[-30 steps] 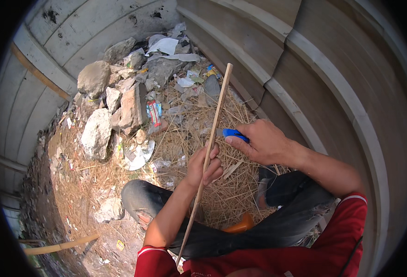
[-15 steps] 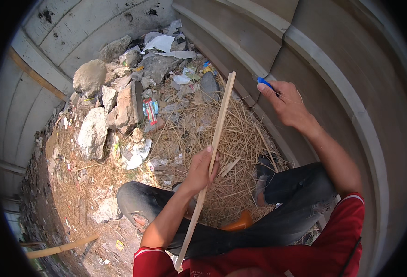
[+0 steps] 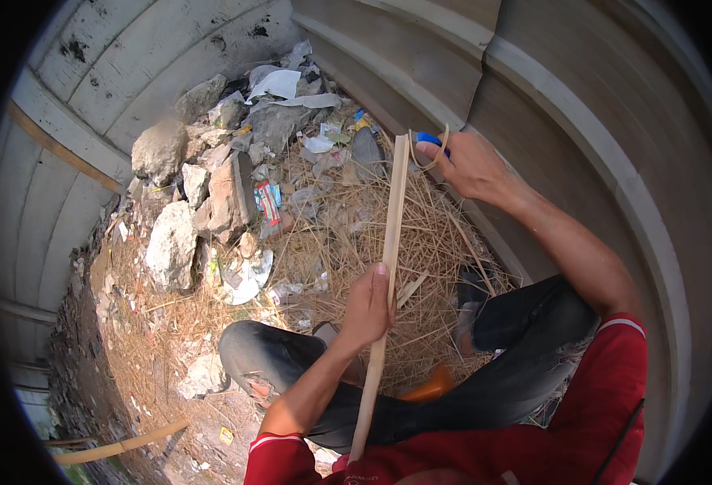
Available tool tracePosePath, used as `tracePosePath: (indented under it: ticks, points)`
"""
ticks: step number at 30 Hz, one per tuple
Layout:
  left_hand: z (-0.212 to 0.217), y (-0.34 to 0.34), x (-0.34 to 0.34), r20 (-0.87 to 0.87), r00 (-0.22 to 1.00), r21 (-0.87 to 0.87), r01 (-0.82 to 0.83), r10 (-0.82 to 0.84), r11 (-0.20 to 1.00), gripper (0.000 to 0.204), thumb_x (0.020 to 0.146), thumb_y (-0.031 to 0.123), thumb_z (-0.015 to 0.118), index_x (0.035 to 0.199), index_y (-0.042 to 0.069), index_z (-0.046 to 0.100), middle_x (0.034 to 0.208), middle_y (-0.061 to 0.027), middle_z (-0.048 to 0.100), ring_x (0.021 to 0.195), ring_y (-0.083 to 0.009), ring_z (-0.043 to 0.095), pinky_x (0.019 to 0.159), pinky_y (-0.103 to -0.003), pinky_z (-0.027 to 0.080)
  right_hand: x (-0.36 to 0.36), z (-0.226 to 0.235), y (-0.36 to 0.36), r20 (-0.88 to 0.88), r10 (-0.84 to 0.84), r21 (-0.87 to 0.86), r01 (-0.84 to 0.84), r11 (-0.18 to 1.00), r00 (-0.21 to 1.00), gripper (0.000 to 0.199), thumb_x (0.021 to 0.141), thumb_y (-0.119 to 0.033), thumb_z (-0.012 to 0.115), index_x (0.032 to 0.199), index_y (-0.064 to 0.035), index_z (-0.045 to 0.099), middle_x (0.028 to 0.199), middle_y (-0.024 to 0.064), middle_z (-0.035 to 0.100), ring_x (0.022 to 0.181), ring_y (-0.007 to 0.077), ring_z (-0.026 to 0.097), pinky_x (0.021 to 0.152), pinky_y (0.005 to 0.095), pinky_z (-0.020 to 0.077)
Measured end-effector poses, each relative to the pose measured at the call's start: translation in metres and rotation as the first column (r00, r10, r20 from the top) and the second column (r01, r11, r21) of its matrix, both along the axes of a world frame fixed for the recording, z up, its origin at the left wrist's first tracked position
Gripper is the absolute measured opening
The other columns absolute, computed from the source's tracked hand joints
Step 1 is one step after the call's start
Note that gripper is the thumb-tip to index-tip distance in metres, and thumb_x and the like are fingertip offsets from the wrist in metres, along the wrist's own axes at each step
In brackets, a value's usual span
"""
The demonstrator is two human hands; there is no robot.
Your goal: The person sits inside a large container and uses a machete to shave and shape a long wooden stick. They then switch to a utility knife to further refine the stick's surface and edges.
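- Bamboo strip (image 3: 390, 242): long, upright over the straw-covered ground (image 3: 348, 242), lower end hidden behind the red shirt.
- Left hand (image 3: 366, 305): fingers clamped round the strip's middle.
- Right hand (image 3: 471, 164): at the strip's top, fingers closed on a blue-handled tool (image 3: 429, 139) (blade hidden), a thin peeled curl looping beside it.

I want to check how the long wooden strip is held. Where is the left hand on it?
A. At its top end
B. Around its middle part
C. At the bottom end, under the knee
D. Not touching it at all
B: the left hand is closed around the middle of the wooden strip, while the right hand is up at its top end.
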State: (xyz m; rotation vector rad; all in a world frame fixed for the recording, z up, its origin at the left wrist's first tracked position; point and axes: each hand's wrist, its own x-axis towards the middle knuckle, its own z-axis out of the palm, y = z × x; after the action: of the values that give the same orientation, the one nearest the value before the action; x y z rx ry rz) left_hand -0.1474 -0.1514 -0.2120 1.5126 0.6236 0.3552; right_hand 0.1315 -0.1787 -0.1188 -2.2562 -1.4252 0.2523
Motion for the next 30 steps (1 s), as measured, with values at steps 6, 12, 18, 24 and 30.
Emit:
tracePosePath:
  ticks: [6,12,18,24,30]
  points:
    - [0.004,-0.011,-0.003,-0.034,0.999,0.108,0.021,-0.017,0.994,0.038,0.111,0.032,0.037,0.091,0.003,0.053,0.052,-0.0044,0.049,0.044,-0.0154,0.055,0.046,-0.032,0.044,0.029,0.014,-0.042,-0.004,-0.130,0.109,0.129,0.986,0.992,0.069,0.102,-0.055,0.049,0.074,0.0075,0.060,0.057,0.0223,0.049,0.054,0.0349,0.052,0.059,0.0461,0.0426]
    - [0.003,0.017,0.002,0.023,0.991,0.282,-0.131,0.130,0.950,0.034,0.109,0.025,0.039,0.091,0.001,0.054,0.053,-0.0071,0.051,0.047,-0.0184,0.058,0.047,-0.035,0.044,-0.051,0.017,-0.036,-0.108,0.319,-0.026,-0.324,0.946,0.942,0.050,0.100,-0.043,0.056,0.084,0.0030,0.066,0.066,0.0250,0.060,0.063,0.0432,0.060,0.063,0.0508,0.0475]
    - [0.014,0.021,0.002,-0.018,0.988,0.426,-0.129,0.150,0.896,0.032,0.109,0.024,0.040,0.091,0.001,0.053,0.055,-0.0152,0.053,0.049,-0.0321,0.059,0.049,-0.043,0.044,-0.089,-0.011,-0.037,-0.104,0.479,-0.238,-0.489,0.839,0.872,0.049,0.099,-0.048,0.055,0.089,-0.0019,0.071,0.073,0.0227,0.067,0.073,0.0465,0.066,0.070,0.0558,0.0525]
    - [0.001,0.020,0.002,-0.122,0.979,0.563,-0.068,0.164,0.824,0.035,0.109,0.027,0.038,0.093,0.001,0.053,0.057,-0.0163,0.054,0.052,-0.0347,0.060,0.050,-0.043,0.043,-0.041,-0.015,-0.013,0.137,0.259,-0.110,-0.245,0.963,0.956,0.060,0.101,-0.052,0.049,0.087,0.0014,0.071,0.073,0.0250,0.067,0.076,0.0462,0.066,0.073,0.0551,0.0515]
    - [0.003,-0.022,0.002,-0.070,0.997,0.511,0.019,0.020,0.859,0.029,0.108,0.025,0.041,0.093,0.003,0.053,0.058,-0.0212,0.055,0.054,-0.0442,0.058,0.051,-0.051,0.043,0.054,0.012,-0.026,0.057,-0.179,0.113,0.172,0.979,0.982,0.067,0.104,-0.053,0.047,0.077,0.0066,0.063,0.062,0.0248,0.055,0.059,0.0396,0.053,0.064,0.0500,0.0448]
